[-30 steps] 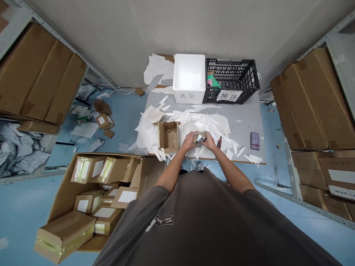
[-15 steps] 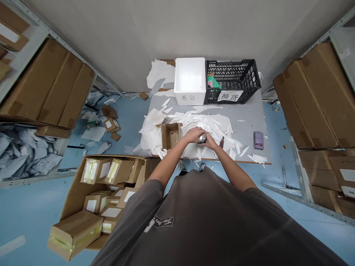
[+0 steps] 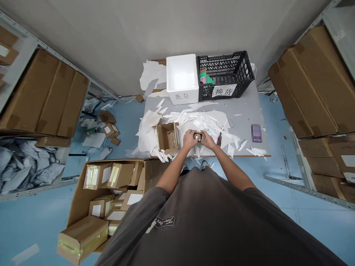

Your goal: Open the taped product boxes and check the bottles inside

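Note:
My left hand (image 3: 190,139) curls around a small shiny silver object (image 3: 198,137) with a rounded end, over the near part of the table. Around the silver object is a small brown piece (image 3: 203,137), apparently cardboard, which my right hand (image 3: 209,140) grips from the other side. Fingers cover much of both items, so the silver object's kind cannot be made out. To the left of my hands stands an open cardboard box (image 3: 168,138). A red and black cutter-like tool (image 3: 219,139) lies just right of my right hand.
Torn white paper strips (image 3: 183,117) litter the grey table (image 3: 244,114). A white foam box (image 3: 181,96) and a black plastic crate (image 3: 241,90) stand at its back. A purple pixelated item (image 3: 256,133) lies right. A large carton (image 3: 79,199) of parcels is at lower left.
The silver object now sits with a brown piece around it between my hands; before, it showed bare on top. My hands stay close together. The camera view has shifted slightly.

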{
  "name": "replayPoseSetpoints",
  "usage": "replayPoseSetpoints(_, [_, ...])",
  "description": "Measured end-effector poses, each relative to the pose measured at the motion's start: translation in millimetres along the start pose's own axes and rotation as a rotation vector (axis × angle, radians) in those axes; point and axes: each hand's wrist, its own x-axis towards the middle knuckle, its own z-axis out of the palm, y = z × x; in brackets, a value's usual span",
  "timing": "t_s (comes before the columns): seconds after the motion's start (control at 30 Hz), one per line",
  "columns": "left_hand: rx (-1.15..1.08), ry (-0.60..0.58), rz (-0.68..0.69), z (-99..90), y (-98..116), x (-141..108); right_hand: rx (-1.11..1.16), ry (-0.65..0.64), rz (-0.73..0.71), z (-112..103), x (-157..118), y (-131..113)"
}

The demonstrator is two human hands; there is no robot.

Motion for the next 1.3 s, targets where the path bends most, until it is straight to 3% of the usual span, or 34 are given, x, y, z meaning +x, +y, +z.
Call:
replayPoseSetpoints(0.07, [-0.128, 0.053, -0.130, -3.0, -16, 7, -0.004, -0.006, -0.006, -1, 0, 2])
replayPoseSetpoints(0.1, [-0.189, 0.026, -0.193, -3.6, -23, 11, -0.004, -0.012, -0.012, -1, 1, 3])
replayPoseSetpoints(0.17, [-0.279, -0.105, -0.257, -1.8, -36, 18, -0.001, -0.029, -0.018, -1, 2, 5])
replayPoseSetpoints(0.27, [-0.344, -0.278, -0.213, 7.5, -45, 19, 0.041, -0.028, 0.003, 2, 5, 9])
replayPoseSetpoints(0.47, [-0.473, -0.280, -0.322, 24.3, -48, 5, 0.261, 0.240, 0.230, 24, -5, 15])
replayPoseSetpoints(0.57, [-0.461, -0.280, -0.219, 23.6, -45, 3, 0.288, 0.229, 0.276, 34, -14, 15])
replayPoseSetpoints(0.67, [-0.476, -0.299, -0.110, 16.7, -39, 6, 0.212, 0.177, 0.185, 36, -17, 12])
replayPoseSetpoints(0.8, [-0.480, -0.304, -0.062, -0.9, -34, 10, 0.157, 0.153, 0.163, 26, -15, 5])
replayPoseSetpoints(0.97, [-0.402, -0.395, 0.050, -22.7, -34, 12, 0.227, 0.120, 0.148, 10, -14, -7])
replayPoseSetpoints(1.07, [-0.422, -0.413, 0.069, -28.2, -34, 13, 0.210, 0.129, 0.085, 4, -11, -12])
replayPoseSetpoints(1.3, [-0.380, -0.460, 0.077, -27.7, -35, 16, 0.057, 0.015, -0.044, 0, -4, -8])
